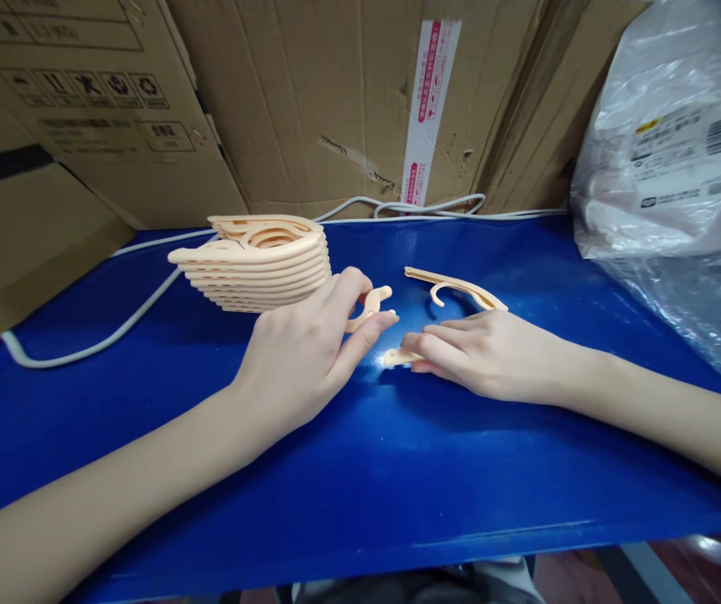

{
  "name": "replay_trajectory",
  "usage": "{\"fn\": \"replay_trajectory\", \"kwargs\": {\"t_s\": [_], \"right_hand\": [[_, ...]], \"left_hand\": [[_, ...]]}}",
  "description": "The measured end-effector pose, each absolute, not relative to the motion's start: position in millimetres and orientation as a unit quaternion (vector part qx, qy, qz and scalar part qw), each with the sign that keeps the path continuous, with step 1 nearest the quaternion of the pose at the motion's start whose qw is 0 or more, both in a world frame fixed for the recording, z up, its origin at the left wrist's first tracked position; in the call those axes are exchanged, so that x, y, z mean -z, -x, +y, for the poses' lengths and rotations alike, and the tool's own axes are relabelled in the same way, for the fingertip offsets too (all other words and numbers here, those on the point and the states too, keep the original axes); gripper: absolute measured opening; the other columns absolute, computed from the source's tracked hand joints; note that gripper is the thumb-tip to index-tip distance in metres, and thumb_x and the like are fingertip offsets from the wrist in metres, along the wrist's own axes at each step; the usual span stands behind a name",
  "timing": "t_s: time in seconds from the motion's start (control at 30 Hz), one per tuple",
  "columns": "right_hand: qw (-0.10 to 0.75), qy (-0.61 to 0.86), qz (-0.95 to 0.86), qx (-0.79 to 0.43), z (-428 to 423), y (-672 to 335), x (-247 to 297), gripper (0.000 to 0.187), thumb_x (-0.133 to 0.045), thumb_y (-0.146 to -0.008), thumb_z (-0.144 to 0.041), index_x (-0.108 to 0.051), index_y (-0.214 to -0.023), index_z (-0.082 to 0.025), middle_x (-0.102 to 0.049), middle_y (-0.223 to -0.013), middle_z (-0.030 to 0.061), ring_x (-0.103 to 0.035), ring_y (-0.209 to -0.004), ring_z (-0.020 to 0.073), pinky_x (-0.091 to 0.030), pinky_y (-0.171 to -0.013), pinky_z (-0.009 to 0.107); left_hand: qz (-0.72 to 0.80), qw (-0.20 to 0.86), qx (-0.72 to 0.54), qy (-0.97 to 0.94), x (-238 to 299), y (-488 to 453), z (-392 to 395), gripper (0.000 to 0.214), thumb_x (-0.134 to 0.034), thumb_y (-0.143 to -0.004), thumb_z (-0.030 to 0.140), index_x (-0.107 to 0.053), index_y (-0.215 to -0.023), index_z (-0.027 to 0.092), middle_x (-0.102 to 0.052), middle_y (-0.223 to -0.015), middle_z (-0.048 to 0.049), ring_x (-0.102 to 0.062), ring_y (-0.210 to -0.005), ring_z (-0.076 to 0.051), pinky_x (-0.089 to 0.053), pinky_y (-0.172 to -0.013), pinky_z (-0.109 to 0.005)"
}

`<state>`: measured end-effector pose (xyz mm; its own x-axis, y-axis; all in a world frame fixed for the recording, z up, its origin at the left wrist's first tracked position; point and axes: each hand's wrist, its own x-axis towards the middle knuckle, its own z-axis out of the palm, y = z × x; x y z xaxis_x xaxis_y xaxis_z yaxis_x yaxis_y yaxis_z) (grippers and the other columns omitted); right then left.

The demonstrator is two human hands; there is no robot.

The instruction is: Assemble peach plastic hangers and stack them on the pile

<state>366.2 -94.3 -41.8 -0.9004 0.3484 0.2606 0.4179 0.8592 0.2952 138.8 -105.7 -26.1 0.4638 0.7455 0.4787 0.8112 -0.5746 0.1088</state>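
My left hand (310, 352) pinches a small peach plastic hook piece (374, 302) between thumb and forefinger, just right of a stack of peach plastic hangers (253, 262). Fingers together, my right hand (483, 352) lies flat on a second small peach piece (396, 357) on the blue table top (360, 470). Behind the right hand lies a single peach hanger part (454, 288) with a curved hook.
Cardboard boxes (335, 101) stand along the back edge. A white cable (121, 323) runs along the back and off to the left. At the right rests a clear plastic bag (668, 151) with white contents and a label.
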Motion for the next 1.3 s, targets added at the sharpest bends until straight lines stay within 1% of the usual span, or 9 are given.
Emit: {"fn": "replay_trajectory", "kwargs": {"t_s": [0.1, 0.2, 0.43, 0.6, 0.73, 0.83, 1.0, 1.17, 1.3], "right_hand": [[0.100, 0.200, -0.957, 0.185, -95, -367, 43, 0.033, -0.031, -0.105, -0.029, -0.059, -0.107, -0.013, -0.067, -0.074, 0.0012, -0.059, -0.054, 0.0101, -0.032, -0.047, 0.027], [0.099, 0.203, -0.952, 0.208, -96, -367, 44, 0.032, -0.031, -0.105, -0.029, -0.059, -0.110, -0.013, -0.064, -0.070, -0.0005, -0.055, -0.048, 0.0097, -0.027, -0.044, 0.029], [0.095, 0.220, -0.935, 0.260, -93, -367, 42, 0.031, -0.034, -0.104, -0.029, -0.060, -0.100, -0.015, -0.060, -0.064, -0.0021, -0.051, -0.043, 0.0099, -0.020, -0.043, 0.029], [0.102, 0.220, -0.927, 0.285, -88, -370, 41, 0.024, -0.042, -0.101, -0.028, -0.061, -0.106, -0.014, -0.064, -0.067, -0.0019, -0.057, -0.048, 0.0112, -0.022, -0.044, 0.029], [0.151, 0.237, -0.920, 0.273, -89, -369, 41, 0.032, -0.041, -0.101, -0.033, -0.065, -0.094, -0.014, -0.067, -0.068, 0.0002, -0.062, -0.057, 0.0123, -0.031, -0.050, 0.028], [0.169, 0.245, -0.914, 0.277, -93, -367, 38, 0.027, -0.045, -0.098, -0.028, -0.066, -0.089, -0.014, -0.067, -0.068, 0.0006, -0.064, -0.060, 0.0140, -0.035, -0.055, 0.029], [0.171, 0.241, -0.911, 0.287, -98, -364, 35, 0.026, -0.045, -0.099, -0.026, -0.067, -0.093, -0.015, -0.063, -0.065, -0.0019, -0.059, -0.053, 0.0124, -0.033, -0.051, 0.029], [0.131, 0.240, -0.921, 0.278, -93, -367, 41, 0.025, -0.041, -0.101, -0.027, -0.062, -0.105, -0.015, -0.066, -0.071, -0.0023, -0.053, -0.045, 0.0095, -0.027, -0.046, 0.029], [0.121, 0.259, -0.924, 0.255, -91, -368, 42, 0.023, -0.040, -0.101, -0.024, -0.060, -0.105, -0.014, -0.067, -0.076, -0.0008, -0.054, -0.047, 0.0098, -0.026, -0.046, 0.028]], "left_hand": [[-0.431, 0.060, 0.265, 0.861, 27, -137, -106, 0.032, -0.036, -0.102, 0.043, -0.055, -0.099, 0.017, -0.060, -0.071, 0.0029, -0.057, -0.056, -0.010, -0.028, -0.046, -0.021], [-0.404, 0.063, 0.270, 0.872, 28, -137, -106, 0.032, -0.035, -0.102, 0.040, -0.056, -0.096, 0.017, -0.061, -0.069, 0.0031, -0.059, -0.058, -0.011, -0.029, -0.046, -0.022], [-0.395, 0.050, 0.251, 0.882, 29, -137, -104, 0.033, -0.032, -0.103, 0.037, -0.055, -0.091, 0.018, -0.064, -0.073, 0.0020, -0.060, -0.060, -0.012, -0.029, -0.048, -0.023], [-0.391, 0.051, 0.240, 0.887, 28, -137, -104, 0.031, -0.032, -0.103, 0.035, -0.055, -0.091, 0.017, -0.062, -0.070, 0.0021, -0.058, -0.058, -0.013, -0.030, -0.049, -0.023], [-0.390, 0.052, 0.235, 0.889, 28, -136, -105, 0.030, -0.033, -0.102, 0.034, -0.055, -0.091, 0.017, -0.062, -0.072, 0.0019, -0.058, -0.058, -0.014, -0.030, -0.048, -0.024], [-0.395, 0.047, 0.230, 0.888, 28, -137, -105, 0.029, -0.032, -0.102, 0.032, -0.055, -0.091, 0.017, -0.062, -0.073, 0.0018, -0.059, -0.060, -0.014, -0.030, -0.049, -0.024], [-0.405, 0.038, 0.221, 0.887, 28, -137, -103, 0.030, -0.032, -0.102, 0.031, -0.054, -0.087, 0.017, -0.060, -0.071, 0.0020, -0.058, -0.059, -0.014, -0.029, -0.049, -0.024], [-0.418, 0.020, 0.202, 0.885, 29, -136, -101, 0.029, -0.031, -0.102, 0.032, -0.053, -0.089, 0.018, -0.060, -0.071, 0.0020, -0.058, -0.060, -0.015, -0.028, -0.051, -0.024], [-0.431, 0.002, 0.181, 0.884, 30, -136, -100, 0.031, -0.030, -0.102, 0.034, -0.052, -0.089, 0.019, -0.059, -0.071, 0.0020, -0.059, -0.062, -0.016, -0.028, -0.052, -0.024]]}}
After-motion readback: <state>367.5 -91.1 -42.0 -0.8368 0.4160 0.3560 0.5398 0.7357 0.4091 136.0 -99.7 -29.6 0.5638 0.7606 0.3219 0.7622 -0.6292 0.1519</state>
